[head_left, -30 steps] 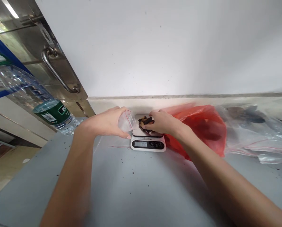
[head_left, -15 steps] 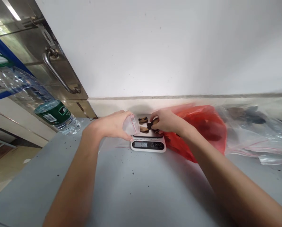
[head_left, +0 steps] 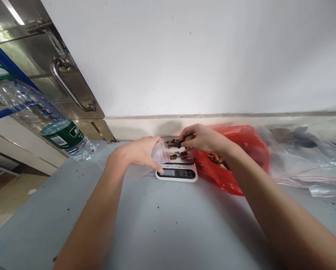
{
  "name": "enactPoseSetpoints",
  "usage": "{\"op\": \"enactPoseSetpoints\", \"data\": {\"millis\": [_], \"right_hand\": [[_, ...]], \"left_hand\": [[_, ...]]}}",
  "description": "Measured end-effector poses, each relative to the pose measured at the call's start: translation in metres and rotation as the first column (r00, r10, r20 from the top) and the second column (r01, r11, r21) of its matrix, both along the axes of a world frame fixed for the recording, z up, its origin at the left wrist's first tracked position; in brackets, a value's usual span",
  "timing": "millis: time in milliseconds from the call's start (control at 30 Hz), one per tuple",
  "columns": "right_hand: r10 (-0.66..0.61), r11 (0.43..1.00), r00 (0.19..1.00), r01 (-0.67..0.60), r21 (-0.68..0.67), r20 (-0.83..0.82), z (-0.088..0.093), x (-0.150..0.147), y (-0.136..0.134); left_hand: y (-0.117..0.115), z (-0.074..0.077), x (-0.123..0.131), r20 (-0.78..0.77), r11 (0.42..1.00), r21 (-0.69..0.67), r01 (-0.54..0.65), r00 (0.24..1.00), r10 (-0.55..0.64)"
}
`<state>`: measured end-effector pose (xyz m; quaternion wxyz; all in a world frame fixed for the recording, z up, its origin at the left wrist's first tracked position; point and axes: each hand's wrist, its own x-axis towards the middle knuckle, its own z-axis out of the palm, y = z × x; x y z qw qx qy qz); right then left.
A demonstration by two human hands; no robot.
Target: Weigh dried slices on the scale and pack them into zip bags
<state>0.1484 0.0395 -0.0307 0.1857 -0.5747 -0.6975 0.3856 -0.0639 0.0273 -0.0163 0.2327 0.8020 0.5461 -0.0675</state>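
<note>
A white digital kitchen scale (head_left: 181, 178) stands on the grey table, with several dried brown slices with dark edges (head_left: 172, 155) on its plate. My left hand (head_left: 141, 152) is closed around the open mouth of a clear zip bag (head_left: 160, 153) at the plate's left side. Its thumb reaches the left end of the lit display (head_left: 172, 173), whose digits are too blurred to read surely. Over the back right of the plate, my right hand (head_left: 203, 138) pinches a dried slice (head_left: 188, 138); its fingers partly hide that piece.
A red plastic bag (head_left: 249, 150) holding more dried slices lies right of the scale. Beyond it are clear zip bags (head_left: 300, 165). A water bottle (head_left: 63, 133) is at the left, near a steel door handle (head_left: 69, 88). A white wall (head_left: 184, 67) rises behind.
My left hand and the zip bag have shifted slightly right, the thumb now at the display. My right hand has risen a little toward the back. The slices lie differently, and the display reading has changed.
</note>
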Motion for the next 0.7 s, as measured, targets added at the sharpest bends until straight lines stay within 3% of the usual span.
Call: {"op": "enactPoseSetpoints", "data": {"millis": [200,333,467,600,700], "right_hand": [[0.124,0.983,0.991,-0.117,0.141,-0.042,0.013,0.005,-0.005],[0.314,0.928,0.947,-0.291,0.232,-0.070,0.016,-0.001,-0.012],[0.402,0.879,0.899,-0.327,0.348,-0.171,0.011,-0.014,-0.017],[0.353,0.898,0.876,-0.219,0.381,-0.329,0.009,-0.016,-0.015],[0.142,0.944,0.962,-0.060,0.324,-0.234,0.005,-0.010,-0.008]], "left_hand": [[0.004,-0.002,-0.002,0.080,1.000,-0.020,-0.023,0.996,0.024],[0.004,-0.002,0.001,0.218,0.999,0.008,0.041,0.975,-0.042],[0.001,0.002,0.003,0.391,0.995,-0.044,0.089,0.918,-0.064],[-0.005,0.011,-0.007,0.439,0.999,-0.041,0.027,0.899,-0.006],[-0.009,0.019,-0.019,0.333,0.996,-0.041,-0.083,0.938,0.092]]}}
